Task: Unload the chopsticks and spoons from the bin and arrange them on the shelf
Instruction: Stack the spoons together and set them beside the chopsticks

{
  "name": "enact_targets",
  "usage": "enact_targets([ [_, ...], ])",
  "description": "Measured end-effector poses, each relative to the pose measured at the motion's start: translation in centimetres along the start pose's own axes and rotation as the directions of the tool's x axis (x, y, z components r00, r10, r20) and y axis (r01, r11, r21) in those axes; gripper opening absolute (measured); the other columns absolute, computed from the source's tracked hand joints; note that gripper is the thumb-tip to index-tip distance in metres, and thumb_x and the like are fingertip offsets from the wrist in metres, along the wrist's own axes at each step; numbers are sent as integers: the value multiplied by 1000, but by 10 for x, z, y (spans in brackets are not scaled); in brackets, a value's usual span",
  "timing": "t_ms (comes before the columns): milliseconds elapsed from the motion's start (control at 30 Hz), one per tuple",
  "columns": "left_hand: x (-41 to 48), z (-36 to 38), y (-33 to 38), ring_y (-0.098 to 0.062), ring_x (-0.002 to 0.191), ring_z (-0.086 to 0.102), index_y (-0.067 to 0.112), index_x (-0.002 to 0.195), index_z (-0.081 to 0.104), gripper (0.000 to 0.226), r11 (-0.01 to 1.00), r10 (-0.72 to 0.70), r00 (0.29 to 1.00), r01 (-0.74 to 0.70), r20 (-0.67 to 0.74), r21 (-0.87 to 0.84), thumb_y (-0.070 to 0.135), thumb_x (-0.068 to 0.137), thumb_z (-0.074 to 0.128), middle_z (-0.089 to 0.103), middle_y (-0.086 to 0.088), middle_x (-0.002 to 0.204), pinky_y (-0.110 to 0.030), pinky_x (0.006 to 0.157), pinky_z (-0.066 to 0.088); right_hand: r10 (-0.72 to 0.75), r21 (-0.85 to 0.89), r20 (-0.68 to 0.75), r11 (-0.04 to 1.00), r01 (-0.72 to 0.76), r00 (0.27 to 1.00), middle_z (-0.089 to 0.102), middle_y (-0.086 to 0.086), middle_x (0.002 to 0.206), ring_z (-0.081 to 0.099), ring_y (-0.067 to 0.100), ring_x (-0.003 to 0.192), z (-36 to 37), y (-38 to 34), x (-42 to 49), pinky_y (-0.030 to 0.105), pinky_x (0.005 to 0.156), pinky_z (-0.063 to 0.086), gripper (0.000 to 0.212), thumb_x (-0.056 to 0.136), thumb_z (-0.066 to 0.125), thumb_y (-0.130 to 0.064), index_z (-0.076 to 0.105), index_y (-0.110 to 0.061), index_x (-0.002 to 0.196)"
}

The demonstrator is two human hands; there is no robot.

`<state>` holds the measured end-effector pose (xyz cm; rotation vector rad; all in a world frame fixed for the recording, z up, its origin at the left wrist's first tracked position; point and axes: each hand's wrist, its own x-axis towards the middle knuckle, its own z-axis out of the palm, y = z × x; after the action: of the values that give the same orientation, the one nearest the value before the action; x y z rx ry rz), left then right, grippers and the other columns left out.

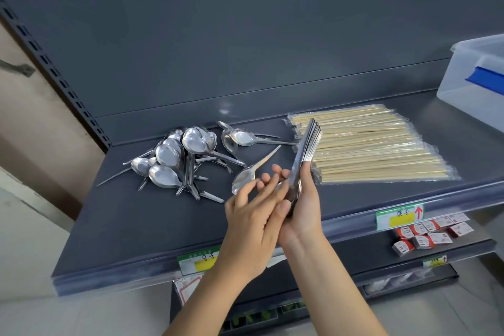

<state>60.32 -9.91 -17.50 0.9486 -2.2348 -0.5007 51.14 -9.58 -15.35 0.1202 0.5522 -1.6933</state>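
Grey shelf [136, 226]: loose spoons [174, 155] heaped at left, wrapped chopsticks [368, 144] at right, bin [469, 84] far right. Above it, right hand [305, 210] grips a spoon stack [305, 142], handles fanned upward; left hand [251, 215], fingers straight, touches the stack.

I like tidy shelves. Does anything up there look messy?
Yes. The loose metal spoons on the left of the shelf lie in a jumbled heap, handles crossing every way, unlike the wrapped chopsticks lying in neat rows. The right hand grips a tidy spoon stack.
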Motion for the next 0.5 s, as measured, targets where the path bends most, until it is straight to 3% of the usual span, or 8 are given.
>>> enact_targets([
  [100,6,-13,-6,-7,122,46,29,127,59,37,999,-36,976,30,-217,-29,41,97,42,56,16,131,-25,102,30,-56,-58,-52,997,53,997,58,-1,74,58,16,68,-2,1,4,27,71,48,40,80,65,-54,54,-15,75],
  [167,16,-24,-18,-19,108,57,15,119,62,32,987,-150,944,162,-295,16,32,92,54,63,4,116,-33,93,42,-104,-84,-102,992,95,989,53,-2,65,54,12,58,-1,2,4,24,62,46,35,83,65,-46,52,-14,74],
  [233,30,-31,-28,-26,105,57,9,121,57,44,933,-301,941,325,-156,157,34,86,66,62,-4,113,-37,89,44,-104,-74,-109,993,96,989,49,-4,58,50,10,50,3,2,1,21,56,43,34,85,65,-41,50,-15,71],
  [300,43,-33,-34,-25,99,56,11,115,58,49,892,-385,923,375,-13,253,42,80,71,64,-2,104,-36,82,46,-102,-64,-126,993,95,987,47,-4,55,48,10,48,3,2,1,21,56,43,34,86,65,-41,49,-15,71],
  [400,51,-30,-34,-23,94,56,14,98,60,29,887,-317,948,285,31,363,37,82,66,62,0,94,-34,74,47,-117,-74,-144,991,107,983,46,-5,54,47,10,49,3,3,1,22,56,43,34,86,64,-41,49,-16,71],
  [500,52,-28,-30,-29,89,59,11,97,57,15,854,-281,960,245,10,458,22,90,49,63,-7,94,-34,64,41,-131,-71,-144,990,122,981,46,-5,54,46,10,49,3,2,1,21,53,44,33,86,64,-41,49,-16,71],
])
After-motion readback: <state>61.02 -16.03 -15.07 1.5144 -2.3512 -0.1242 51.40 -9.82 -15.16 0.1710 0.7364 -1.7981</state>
